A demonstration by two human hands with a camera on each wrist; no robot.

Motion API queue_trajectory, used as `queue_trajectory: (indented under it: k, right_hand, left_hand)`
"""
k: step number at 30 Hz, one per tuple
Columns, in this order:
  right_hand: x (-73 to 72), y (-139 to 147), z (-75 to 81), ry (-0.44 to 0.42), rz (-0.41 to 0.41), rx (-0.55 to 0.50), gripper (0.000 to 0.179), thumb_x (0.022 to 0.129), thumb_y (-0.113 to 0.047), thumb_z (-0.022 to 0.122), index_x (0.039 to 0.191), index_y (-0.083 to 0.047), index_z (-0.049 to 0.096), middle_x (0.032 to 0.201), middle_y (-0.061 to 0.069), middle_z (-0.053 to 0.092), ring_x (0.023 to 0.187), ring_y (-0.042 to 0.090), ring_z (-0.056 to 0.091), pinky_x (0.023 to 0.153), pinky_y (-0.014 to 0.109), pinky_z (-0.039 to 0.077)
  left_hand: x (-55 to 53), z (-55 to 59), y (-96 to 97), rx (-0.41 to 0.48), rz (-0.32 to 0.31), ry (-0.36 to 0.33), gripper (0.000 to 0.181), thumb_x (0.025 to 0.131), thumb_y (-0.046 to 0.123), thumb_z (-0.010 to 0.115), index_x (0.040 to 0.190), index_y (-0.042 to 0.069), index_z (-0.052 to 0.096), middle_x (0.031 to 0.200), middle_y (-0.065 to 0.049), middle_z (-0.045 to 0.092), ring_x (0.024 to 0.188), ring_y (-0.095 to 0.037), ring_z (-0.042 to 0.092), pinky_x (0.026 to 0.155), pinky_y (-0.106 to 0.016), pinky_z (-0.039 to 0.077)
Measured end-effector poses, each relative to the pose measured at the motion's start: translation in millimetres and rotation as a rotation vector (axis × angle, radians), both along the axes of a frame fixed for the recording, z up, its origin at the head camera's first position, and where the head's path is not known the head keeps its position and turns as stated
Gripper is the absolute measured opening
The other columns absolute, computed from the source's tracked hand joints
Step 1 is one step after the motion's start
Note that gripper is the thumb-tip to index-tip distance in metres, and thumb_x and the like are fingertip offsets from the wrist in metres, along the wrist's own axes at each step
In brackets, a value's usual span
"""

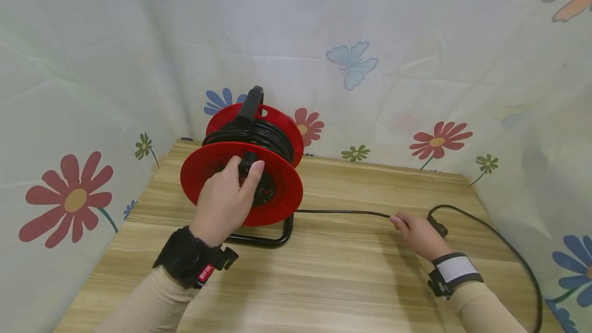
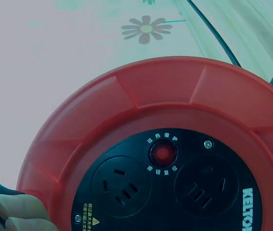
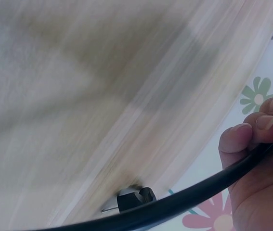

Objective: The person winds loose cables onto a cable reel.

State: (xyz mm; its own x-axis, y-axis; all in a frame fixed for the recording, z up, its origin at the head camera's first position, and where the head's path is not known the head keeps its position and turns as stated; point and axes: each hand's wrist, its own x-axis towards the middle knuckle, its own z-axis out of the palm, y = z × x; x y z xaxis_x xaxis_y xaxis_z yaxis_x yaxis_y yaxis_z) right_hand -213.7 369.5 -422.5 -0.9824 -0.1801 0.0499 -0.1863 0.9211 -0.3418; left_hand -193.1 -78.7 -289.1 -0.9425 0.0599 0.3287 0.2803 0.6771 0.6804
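A red cable reel [image 1: 287,189] wound with black cord [image 1: 263,132] stands left of the middle in the head view, on a black tube frame [image 1: 277,240]. My left hand [image 1: 226,199] grips the black crank knob on its front face. In the left wrist view, fingertips [image 2: 25,211] curl round that knob beside the sockets and red button [image 2: 163,153] of the reel's face. To the right, my right hand [image 1: 421,235] holds the cord running out from the reel. The right wrist view shows fingers [image 3: 237,137] bent round the black cord [image 3: 194,192].
A black plug [image 1: 438,227] lies on the wooden table [image 1: 333,276] beside my right hand. Loose cord [image 1: 513,253] loops along the table's right side. A flower-printed curtain [image 1: 277,24] hangs behind and at both sides.
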Motion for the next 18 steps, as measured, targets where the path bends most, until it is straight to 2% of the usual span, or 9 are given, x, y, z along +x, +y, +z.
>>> queue_trajectory:
  k: [18]
  right_hand:
    - [-3.8, -7.8, -5.8, -0.005, 0.022, -0.009, 0.037, 0.102, -0.035, 0.04, 0.085, -0.007, 0.056, 0.063, 0.0, 0.043, 0.052, 0.012, 0.039, 0.047, 0.03, 0.035]
  left_hand:
    - [3.1, 0.8, 13.2, -0.027, -0.007, 0.023, 0.041, 0.097, 0.05, 0.042, 0.088, 0.01, 0.049, 0.061, -0.005, 0.056, 0.053, -0.017, 0.052, 0.051, -0.031, 0.043]
